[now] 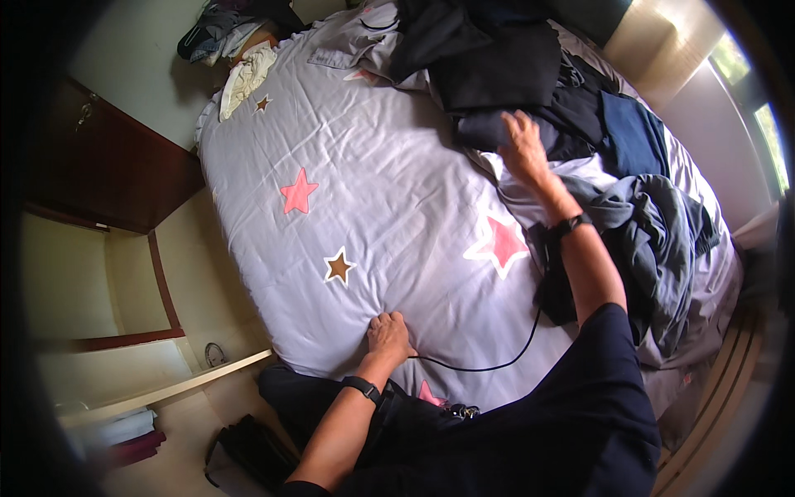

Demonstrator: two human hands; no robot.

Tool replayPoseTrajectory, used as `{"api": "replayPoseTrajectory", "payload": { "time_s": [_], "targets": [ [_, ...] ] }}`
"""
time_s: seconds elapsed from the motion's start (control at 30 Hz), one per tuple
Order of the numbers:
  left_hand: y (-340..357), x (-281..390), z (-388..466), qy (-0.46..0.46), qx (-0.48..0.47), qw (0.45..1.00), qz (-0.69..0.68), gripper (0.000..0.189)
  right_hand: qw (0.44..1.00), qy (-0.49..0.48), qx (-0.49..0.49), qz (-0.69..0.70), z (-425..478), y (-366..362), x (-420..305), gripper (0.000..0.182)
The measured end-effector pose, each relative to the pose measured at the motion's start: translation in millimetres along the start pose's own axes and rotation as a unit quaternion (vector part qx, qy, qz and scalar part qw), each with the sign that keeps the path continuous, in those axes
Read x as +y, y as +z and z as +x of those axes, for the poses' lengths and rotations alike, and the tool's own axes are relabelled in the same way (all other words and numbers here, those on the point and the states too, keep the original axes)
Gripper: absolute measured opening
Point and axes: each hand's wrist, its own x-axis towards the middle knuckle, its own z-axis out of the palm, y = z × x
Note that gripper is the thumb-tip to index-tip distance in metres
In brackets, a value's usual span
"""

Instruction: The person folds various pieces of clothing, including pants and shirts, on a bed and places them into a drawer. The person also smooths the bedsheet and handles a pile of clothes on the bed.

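Observation:
My left hand (pixel 390 335) presses down on the lilac-grey bedsheet (pixel 379 205), fingers curled under, and creases spread from it. A thin black cord (pixel 484 369) runs from beside its thumb towards dark clothing at the right; whether the hand grips the cord is hidden. Farther up the bed, my right hand (pixel 525 146) reaches over a folded dark garment (pixel 481 129), fingers slightly apart and nothing visibly held. The fingertips lie over the cloth's edge. Beyond it lie black garments (pixel 497 68), with a folded blue garment (pixel 633 133) to the right.
Crumpled grey clothing (pixel 658 217) lies on the bed's right side. A cream ruffled cloth (pixel 248 77) and a clothes pile (pixel 230 34) are at the far left corner. Left of the bed stand an open wooden cabinet door (pixel 112 155) and a shelf (pixel 168 385). A black bag (pixel 254 453) sits below.

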Motion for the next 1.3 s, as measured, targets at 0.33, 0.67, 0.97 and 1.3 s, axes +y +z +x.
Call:
{"api": "replayPoseTrajectory", "payload": {
  "time_s": [0.33,0.67,0.97,1.3],
  "targets": [
    [14.4,-15.8,8.8,0.097,0.045,0.994,0.007,0.071,0.961,0.167,-0.165,-0.142,95.1,18.9,40.2,0.077],
    [3.0,-7.1,11.1,0.057,-0.006,0.998,0.009,0.077,0.968,0.042,-0.171,-0.178,119.5,31.3,75.5,0.022],
    [-5.3,1.8,14.2,0.037,-0.033,0.999,0.002,0.078,0.978,-0.074,-0.166,-0.101,57.0,-9.5,35.3,0.014],
    [11.4,-22.9,10.5,0.188,0.099,0.976,0.041,0.081,0.640,-0.189,-0.574,0.475,-135.1,-54.3,-166.8,0.019]
  ]
}}
